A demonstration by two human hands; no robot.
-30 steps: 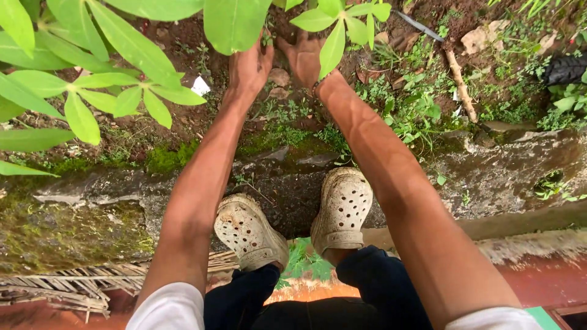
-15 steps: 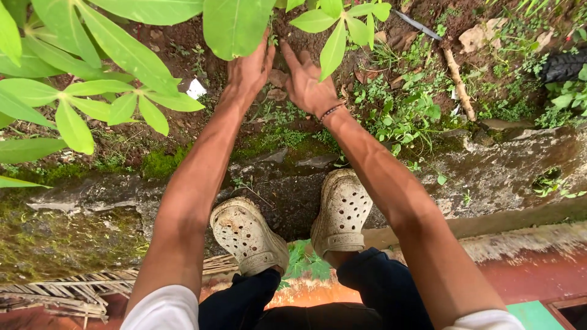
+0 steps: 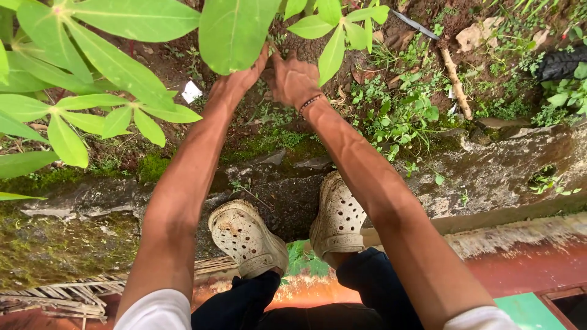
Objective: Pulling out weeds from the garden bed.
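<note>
A patch of dark, bare soil (image 3: pixel 287 36) lies at the top centre of the view, partly screened by the large green leaves (image 3: pixel 235 30) of a cassava-like plant. Both hands reach down to it side by side. The right hand (image 3: pixel 292 78) lies palm down with its fingers spread and loose on the soil, gripping nothing; a beaded bracelet (image 3: pixel 309 104) circles its wrist. The left hand (image 3: pixel 238 78) is just beside it, its fingers hidden under a leaf, so its grip cannot be told. Low green weeds (image 3: pixel 397 116) grow to the right of the hands, near a pale stick (image 3: pixel 455 82). Closer to the person, a mossy stone ledge (image 3: pixel 92 208) crosses the view, and two dirty white perforated clogs (image 3: pixel 247 235) stand on it
</note>
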